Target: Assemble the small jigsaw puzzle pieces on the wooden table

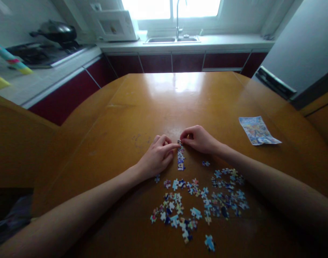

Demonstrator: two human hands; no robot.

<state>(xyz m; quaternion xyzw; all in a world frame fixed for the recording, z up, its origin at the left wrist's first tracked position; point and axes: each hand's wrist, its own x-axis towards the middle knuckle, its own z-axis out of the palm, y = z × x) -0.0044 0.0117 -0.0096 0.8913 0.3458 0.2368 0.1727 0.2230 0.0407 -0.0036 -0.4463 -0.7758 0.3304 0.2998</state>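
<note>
One narrow, blue-and-white jigsaw strip (181,157)

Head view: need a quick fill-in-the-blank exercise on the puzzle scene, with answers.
1. The puzzle strip lies ____ the left hand and the right hand.
2. In the image, the printed sheet lies to the ____ of the right hand.
3. Of the strip and the sheet, the ____ is closer to the loose pieces.
4. The sink has ____ basins.

Missing words: between; right; strip; two.
</note>
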